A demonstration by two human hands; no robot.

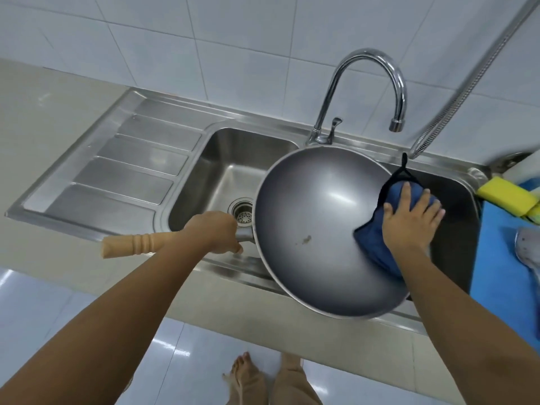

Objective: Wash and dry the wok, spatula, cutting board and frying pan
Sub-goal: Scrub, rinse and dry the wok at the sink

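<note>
A large grey wok [318,229] is held over the steel sink [222,159], tilted toward me. My left hand [214,230] grips the metal neck of its wooden handle [131,247]. My right hand [409,220] lies flat, fingers spread, pressing a dark blue cloth [377,247] against the wok's right inner wall and rim. A small brown spot shows on the wok's inside. The spatula, cutting board and frying pan are not clearly in view.
The curved tap [374,83] stands behind the wok, with no water running. The ribbed draining board [117,171] lies left of the basin. A yellow sponge [507,198] sits on a blue surface [496,267] at the right edge. A metal hose [467,89] hangs at right.
</note>
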